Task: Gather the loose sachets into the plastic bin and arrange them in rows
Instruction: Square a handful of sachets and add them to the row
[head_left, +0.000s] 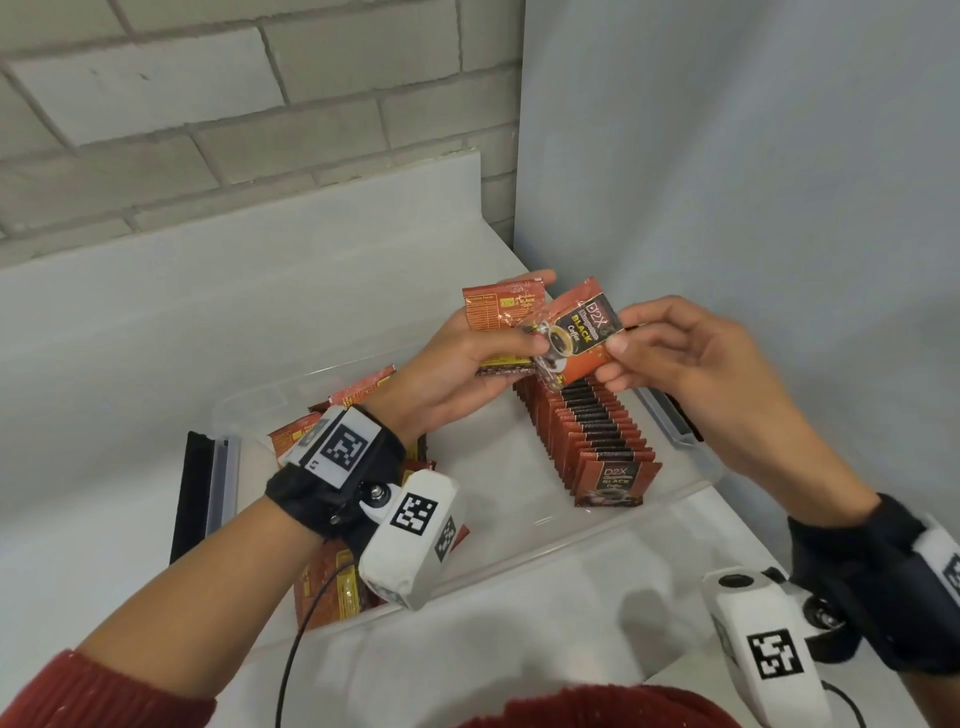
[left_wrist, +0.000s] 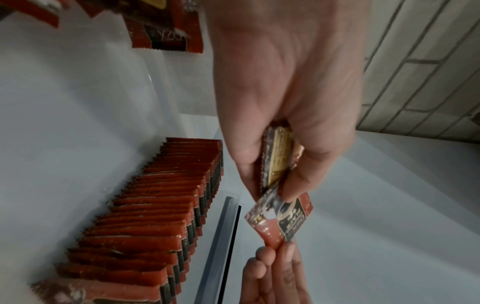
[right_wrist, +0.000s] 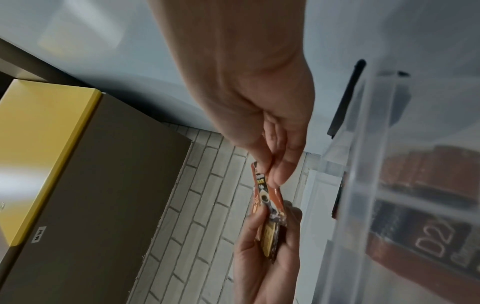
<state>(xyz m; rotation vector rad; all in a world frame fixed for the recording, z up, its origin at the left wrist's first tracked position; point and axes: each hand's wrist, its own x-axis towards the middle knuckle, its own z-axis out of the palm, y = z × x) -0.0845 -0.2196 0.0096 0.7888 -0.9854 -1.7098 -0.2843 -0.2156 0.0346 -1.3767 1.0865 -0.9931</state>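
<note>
Above the clear plastic bin (head_left: 597, 540) my left hand (head_left: 467, 358) grips a small stack of red coffee sachets (head_left: 498, 309), seen edge-on in the left wrist view as the stack (left_wrist: 276, 158). My right hand (head_left: 670, 348) pinches the right end of one front-facing sachet (head_left: 576, 332), whose left end lies under my left thumb; the same sachet (left_wrist: 281, 216) (right_wrist: 269, 197) shows in both wrist views. Inside the bin a neat row of upright sachets (head_left: 592, 436) (left_wrist: 145, 216) runs along the right side. Loose sachets (head_left: 332, 582) lie heaped at the bin's left, partly hidden by my left wrist.
The bin sits on a white counter (head_left: 130, 519) in a corner, with a brick wall (head_left: 208, 104) behind and a pale panel (head_left: 753, 156) to the right. Black latch handles (head_left: 189, 499) flank the bin's ends. A yellow and brown box (right_wrist: 64, 174) shows in the right wrist view.
</note>
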